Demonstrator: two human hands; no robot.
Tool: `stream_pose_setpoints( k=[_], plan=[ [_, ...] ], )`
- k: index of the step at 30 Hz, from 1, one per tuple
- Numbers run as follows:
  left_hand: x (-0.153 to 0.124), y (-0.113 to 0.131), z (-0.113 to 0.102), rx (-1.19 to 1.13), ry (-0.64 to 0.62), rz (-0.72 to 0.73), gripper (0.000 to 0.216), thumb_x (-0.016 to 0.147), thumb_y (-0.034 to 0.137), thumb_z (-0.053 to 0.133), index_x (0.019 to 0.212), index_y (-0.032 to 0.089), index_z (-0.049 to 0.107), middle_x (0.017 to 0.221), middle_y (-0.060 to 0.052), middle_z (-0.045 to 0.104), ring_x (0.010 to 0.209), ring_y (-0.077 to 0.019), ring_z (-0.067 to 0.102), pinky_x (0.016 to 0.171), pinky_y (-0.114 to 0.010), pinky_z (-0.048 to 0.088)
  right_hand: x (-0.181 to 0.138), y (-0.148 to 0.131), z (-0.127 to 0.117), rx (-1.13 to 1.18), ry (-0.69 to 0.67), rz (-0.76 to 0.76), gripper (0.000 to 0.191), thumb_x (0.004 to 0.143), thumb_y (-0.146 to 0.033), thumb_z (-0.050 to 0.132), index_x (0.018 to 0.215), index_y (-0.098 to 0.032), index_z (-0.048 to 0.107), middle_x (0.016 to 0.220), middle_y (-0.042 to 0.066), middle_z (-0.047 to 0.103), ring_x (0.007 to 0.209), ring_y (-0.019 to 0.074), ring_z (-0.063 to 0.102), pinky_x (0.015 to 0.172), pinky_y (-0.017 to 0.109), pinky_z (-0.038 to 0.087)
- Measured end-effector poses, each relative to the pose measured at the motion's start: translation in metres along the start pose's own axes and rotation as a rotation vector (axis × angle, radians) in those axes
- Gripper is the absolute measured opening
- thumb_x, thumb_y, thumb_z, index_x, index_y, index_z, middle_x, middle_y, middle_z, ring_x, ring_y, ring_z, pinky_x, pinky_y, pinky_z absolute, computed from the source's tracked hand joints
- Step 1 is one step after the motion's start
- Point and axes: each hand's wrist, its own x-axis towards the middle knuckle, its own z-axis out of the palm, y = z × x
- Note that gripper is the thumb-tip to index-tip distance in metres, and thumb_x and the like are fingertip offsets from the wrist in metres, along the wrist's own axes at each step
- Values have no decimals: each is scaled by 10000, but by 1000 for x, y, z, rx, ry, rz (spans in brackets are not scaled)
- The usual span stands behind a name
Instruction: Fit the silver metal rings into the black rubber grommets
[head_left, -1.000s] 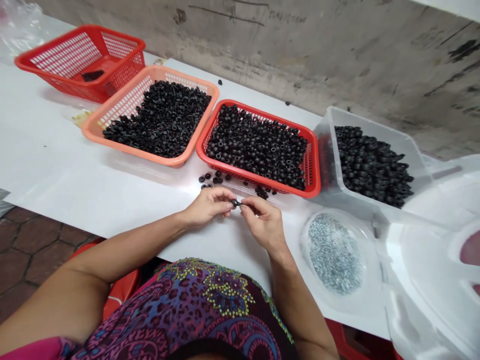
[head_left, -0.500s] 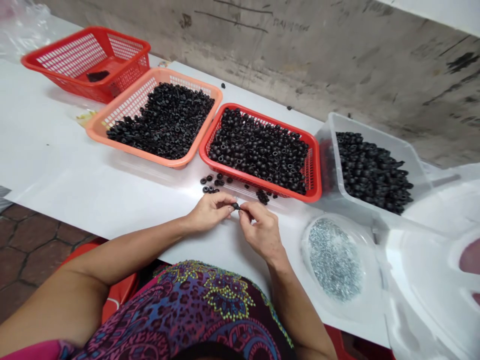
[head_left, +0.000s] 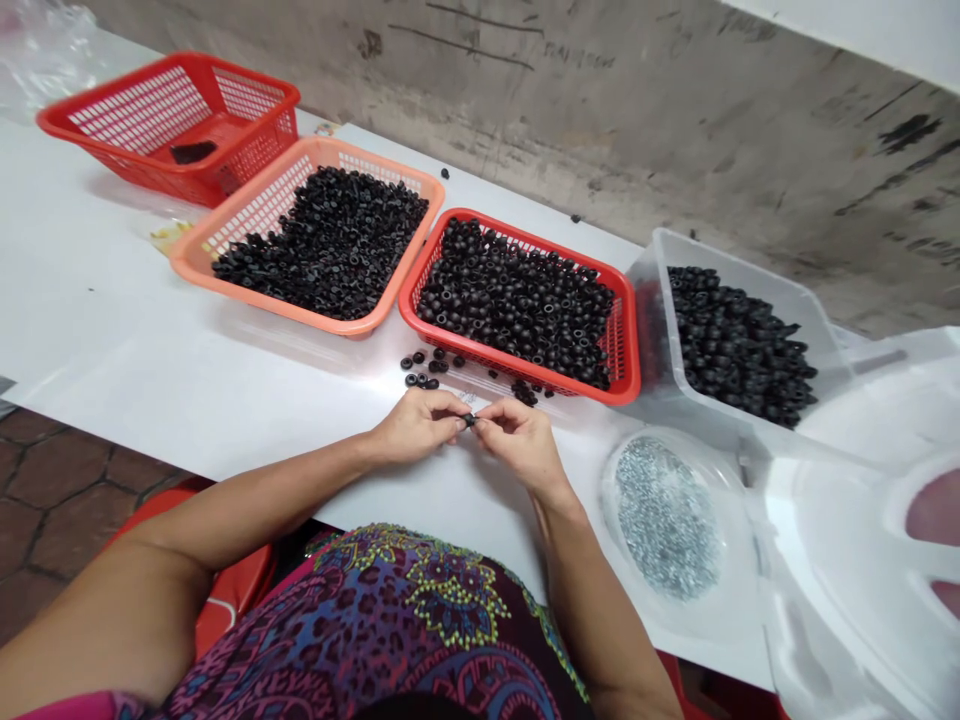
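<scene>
A small black rounded part [head_left: 470,420] is pinched between the thumb and forefinger of my left hand [head_left: 417,426]. My right hand [head_left: 525,446] pinches at the right side of the same part, its fingertips close to those of the left. Whether the right fingertips hold another tiny piece there is too small to tell. Just beyond the left hand lie several loose black rings [head_left: 421,380]. The red basket [head_left: 517,372] full of black rounded parts stands past both hands, with a few more black pieces [head_left: 523,390] by its front edge.
An orange basket [head_left: 300,318] of small black rings and a red basket [head_left: 187,180] with one dark piece stand leftward. To the right are a clear bin [head_left: 679,360] of black parts, a bowl of small shiny metal pieces [head_left: 667,520] and a white plastic stool [head_left: 825,560]. A wall [head_left: 600,150] runs behind.
My right hand has tilted and moved slightly up and left, its fingers now closer against the black part. The left hand stays nearly in place.
</scene>
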Motion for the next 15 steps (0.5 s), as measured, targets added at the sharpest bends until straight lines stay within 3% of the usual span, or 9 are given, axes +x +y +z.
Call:
stream_pose_setpoints(
  k=[4,8,15],
  plan=[
    [1,-1,0,44,5,-20,173,756,140,582,843,120,731,658,-6,640,534,-91,535,519,-214,443,-2,6,9,-184,75,-124,102,748,-250,591,674,-183,612,570,-28,561,494,98,443,474,229,354],
    [1,-1,-1,171,26,90,184,743,104,558,795,145,729,749,-25,687,688,-125,597,657,-249,479,-3,7,9,-291,105,-208,120,759,-216,569,654,-187,620,567,-25,547,521,102,444,495,230,354],
    [-1,-1,-5,134,-71,44,173,775,208,572,831,130,715,657,-6,618,566,-102,514,524,-220,382,4,4,0,69,-73,12,130,704,-288,698,670,-171,654,524,-33,573,460,92,461,439,219,359]
  ],
)
